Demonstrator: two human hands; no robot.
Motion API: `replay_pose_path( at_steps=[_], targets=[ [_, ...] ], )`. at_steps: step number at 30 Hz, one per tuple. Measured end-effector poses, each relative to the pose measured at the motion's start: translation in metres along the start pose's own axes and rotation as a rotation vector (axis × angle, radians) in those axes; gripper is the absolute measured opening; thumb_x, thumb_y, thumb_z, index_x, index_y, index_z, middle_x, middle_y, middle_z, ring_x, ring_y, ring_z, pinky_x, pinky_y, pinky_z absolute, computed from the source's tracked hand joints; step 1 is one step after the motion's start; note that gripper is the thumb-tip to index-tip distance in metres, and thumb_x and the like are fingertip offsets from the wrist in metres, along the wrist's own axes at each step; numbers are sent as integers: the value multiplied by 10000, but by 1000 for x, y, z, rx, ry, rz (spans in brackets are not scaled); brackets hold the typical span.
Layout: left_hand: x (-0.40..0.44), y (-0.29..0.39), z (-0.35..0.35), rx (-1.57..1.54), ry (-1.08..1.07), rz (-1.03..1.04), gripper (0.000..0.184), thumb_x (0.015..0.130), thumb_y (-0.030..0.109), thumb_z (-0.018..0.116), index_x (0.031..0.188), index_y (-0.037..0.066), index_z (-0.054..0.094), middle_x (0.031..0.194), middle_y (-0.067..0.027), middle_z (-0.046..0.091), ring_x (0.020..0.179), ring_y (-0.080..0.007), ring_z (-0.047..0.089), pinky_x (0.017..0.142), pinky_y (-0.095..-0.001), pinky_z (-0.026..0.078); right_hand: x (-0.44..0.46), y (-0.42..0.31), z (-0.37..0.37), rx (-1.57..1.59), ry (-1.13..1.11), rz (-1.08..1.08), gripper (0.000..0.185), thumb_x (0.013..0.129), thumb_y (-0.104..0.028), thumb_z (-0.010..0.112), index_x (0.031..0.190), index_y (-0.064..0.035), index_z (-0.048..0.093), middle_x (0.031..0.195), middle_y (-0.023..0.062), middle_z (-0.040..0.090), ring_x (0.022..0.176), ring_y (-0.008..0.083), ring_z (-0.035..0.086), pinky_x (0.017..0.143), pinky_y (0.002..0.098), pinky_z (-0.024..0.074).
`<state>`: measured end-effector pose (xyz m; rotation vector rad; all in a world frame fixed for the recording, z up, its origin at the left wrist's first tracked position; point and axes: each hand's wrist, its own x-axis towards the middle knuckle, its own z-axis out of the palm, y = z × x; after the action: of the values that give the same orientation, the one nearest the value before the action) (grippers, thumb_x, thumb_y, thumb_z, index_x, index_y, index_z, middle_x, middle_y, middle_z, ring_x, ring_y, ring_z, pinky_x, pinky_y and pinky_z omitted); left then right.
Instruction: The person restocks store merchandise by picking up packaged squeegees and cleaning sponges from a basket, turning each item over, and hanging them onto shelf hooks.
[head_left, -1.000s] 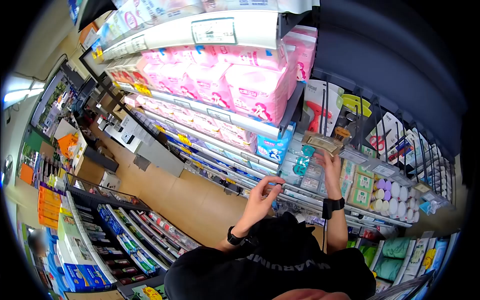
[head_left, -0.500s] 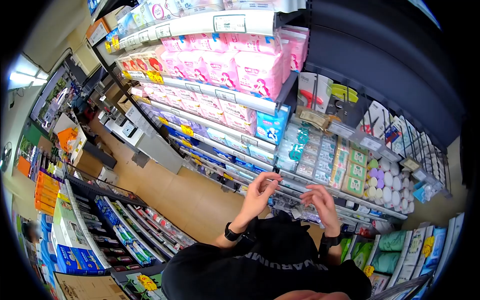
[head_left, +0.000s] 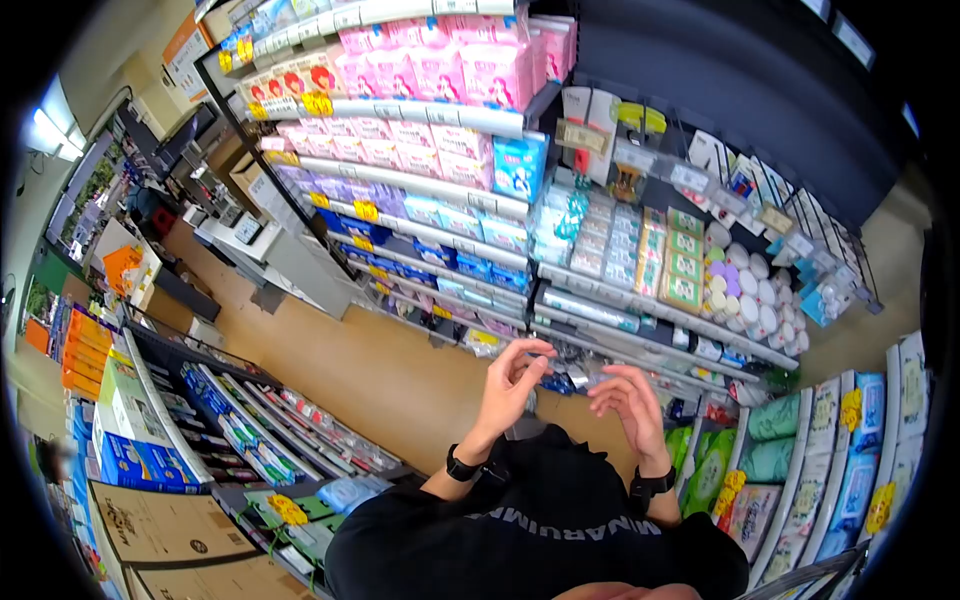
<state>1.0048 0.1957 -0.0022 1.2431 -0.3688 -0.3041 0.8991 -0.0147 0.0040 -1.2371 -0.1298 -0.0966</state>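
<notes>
My left hand (head_left: 508, 390) is raised in front of my chest, its fingers bent and a gap between thumb and fingertips. Across from it, my right hand (head_left: 634, 408) has loosely curved fingers turned inward. Neither holds or touches anything, and the two stay apart. Each wrist wears a black band. Beyond them, nearest in view, are the lower shelves with clear-wrapped goods (head_left: 575, 362). Above those stand small boxed items (head_left: 684, 268) and white-lidded round containers (head_left: 758, 290).
Pink packages (head_left: 497, 75) fill the shelving ahead, with a blue pack (head_left: 520, 168) at one end. A low rack (head_left: 250, 450) and cardboard boxes (head_left: 165, 525) stand left. Wipes packs (head_left: 775, 440) line shelves at right. Tiled floor (head_left: 340, 370) runs toward a white counter (head_left: 280, 255).
The view has tipped downward, so the shelves sit higher and slightly left in the picture, and more lower shelving shows. Both hands keep nearly the same pose before my body.
</notes>
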Motion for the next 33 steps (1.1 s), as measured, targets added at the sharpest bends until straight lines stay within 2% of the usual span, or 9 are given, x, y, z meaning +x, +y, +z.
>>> replay_pose_path(
  at_steps=[2,9,11,15,24,30,33],
  targets=[
    [-26,-8,8,-14,3,9,249,997,141,607,1208,11,588,1141,-96,682,922,-119,649,785,-251,495,-24,-5,8,-17,-31,33,552,1054,-418,451,1384,23,410,1137,200,649,953,226,646,839,331,494],
    [-101,-5,30,-44,-4,-32,266,997,162,612,1214,11,586,1147,-101,687,921,-122,646,765,-255,490,-106,-14,31,-44,38,82,565,1050,-427,461,1382,27,410,1134,205,653,955,228,652,832,330,495],
    [-113,-1,33,-40,-18,-30,246,983,124,622,1193,1,591,1135,-98,676,932,-133,656,850,-281,519,-123,-15,33,-46,55,85,571,1045,-435,469,1376,28,416,1112,208,663,945,229,658,829,329,495],
    [-136,0,43,-63,-28,-64,244,982,128,622,1188,1,592,1128,-97,675,940,-135,654,855,-285,520,-148,-22,41,-47,52,111,567,1044,-431,475,1367,33,427,1067,209,678,921,228,664,826,325,497],
    [-160,1,65,-37,-110,-89,226,982,130,617,1167,1,601,1120,-92,669,944,-145,657,858,-285,518,-189,-23,52,-43,88,54,478,1046,-298,495,1388,26,414,1073,204,680,920,218,659,836,328,502],
    [-177,-8,96,72,-254,-112,280,981,165,625,1215,13,607,1125,-81,681,985,-133,656,866,-296,510,-232,-43,49,-113,189,65,407,997,-107,514,1375,18,430,1074,186,683,938,196,646,847,316,496],
    [-192,-13,123,120,-311,-114,301,978,170,633,1240,25,605,1125,-73,689,999,-128,655,867,-295,506,-266,-53,50,-126,251,56,407,990,-103,526,1368,17,435,1075,185,681,934,193,645,846,314,494]
  ],
)
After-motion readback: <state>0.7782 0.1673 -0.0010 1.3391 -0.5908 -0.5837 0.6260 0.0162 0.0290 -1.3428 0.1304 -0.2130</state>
